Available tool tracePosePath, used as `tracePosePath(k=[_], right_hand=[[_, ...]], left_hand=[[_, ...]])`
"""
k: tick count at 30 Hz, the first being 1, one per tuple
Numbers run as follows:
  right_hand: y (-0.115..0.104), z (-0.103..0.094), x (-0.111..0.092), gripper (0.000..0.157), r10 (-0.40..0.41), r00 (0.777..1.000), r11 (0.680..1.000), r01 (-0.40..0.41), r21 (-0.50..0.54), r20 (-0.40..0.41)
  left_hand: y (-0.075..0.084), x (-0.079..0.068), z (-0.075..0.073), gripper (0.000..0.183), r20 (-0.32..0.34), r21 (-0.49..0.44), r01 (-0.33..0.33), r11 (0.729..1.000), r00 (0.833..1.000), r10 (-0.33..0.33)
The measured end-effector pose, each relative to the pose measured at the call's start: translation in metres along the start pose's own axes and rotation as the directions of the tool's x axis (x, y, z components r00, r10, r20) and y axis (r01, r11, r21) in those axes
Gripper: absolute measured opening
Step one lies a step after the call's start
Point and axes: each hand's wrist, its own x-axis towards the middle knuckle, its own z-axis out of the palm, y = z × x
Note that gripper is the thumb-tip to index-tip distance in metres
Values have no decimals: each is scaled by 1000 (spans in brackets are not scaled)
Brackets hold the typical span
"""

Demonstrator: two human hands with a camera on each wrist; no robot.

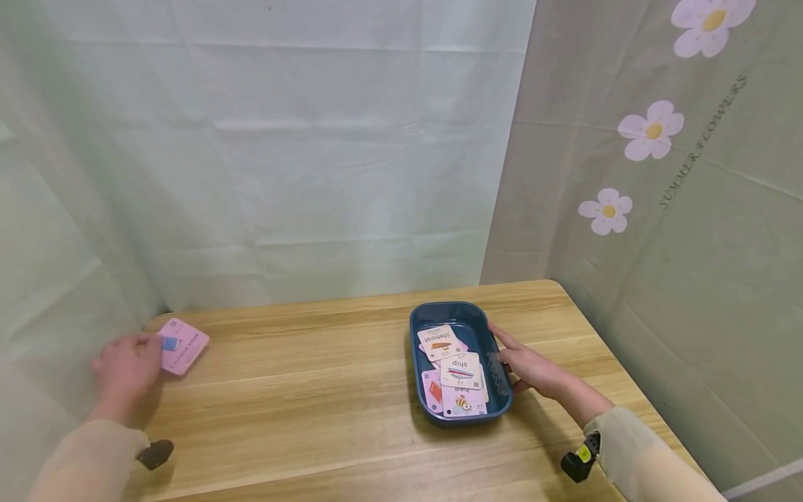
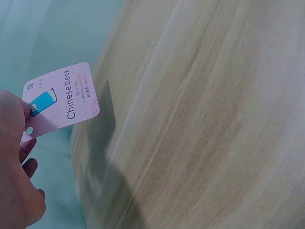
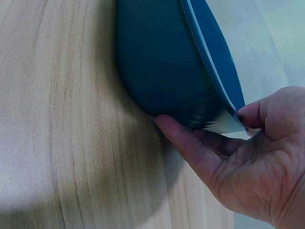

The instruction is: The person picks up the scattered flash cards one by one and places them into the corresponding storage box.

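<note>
My left hand (image 1: 128, 366) pinches a pink picture card (image 1: 187, 346) between thumb and fingers at the table's far left. In the left wrist view the card (image 2: 71, 95) reads "Chinese book" beside a blue book picture and is raised over the table edge. On the right, a dark blue plastic bin (image 1: 472, 336) stands on the table, and my right hand (image 1: 533, 366) holds its right side. The right wrist view shows one digit at the bin's (image 3: 162, 57) rim and other fingers against the lower outer wall.
Inside the bin lie several cards, among them a lifeboat card (image 1: 441, 341), a ship card (image 1: 461, 371) and a bee card (image 1: 464, 404). The wooden table (image 1: 301, 404) meets hanging cloth (image 1: 326, 174) behind and at both sides. Each wrist wears a small dark device.
</note>
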Motion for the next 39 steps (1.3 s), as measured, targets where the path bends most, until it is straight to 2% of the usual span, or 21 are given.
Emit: tracePosePath(k=[4,12,19,26,30,39], right_hand=[[0,0,1,68,2,1000,1000,-2,-6,0],[-1,0,1,68,4,1000,1000,-4,-13,0],[-3,0,0,68,3,1000,1000,-3,-1,2],[-2,0,1,68,4,1000,1000,-4,-6,-5],[-2,0,0,68,3,1000,1000,-3,-8,-4],[0,1,0,69,-2,1000,1000,2,29,-5]], left_hand=[[1,0,-2,69,-5,-44,25,999,1000,-25],[1,1,-7,68,-40,-73,-8,997,999,5],[14,-1,-13,64,-69,-113,-25,993,997,18],[21,0,-13,55,-147,-133,-106,985,985,86],[25,1,-14,54,-164,-137,-123,983,981,100],[37,-1,-15,54,-181,-191,-101,976,981,66]])
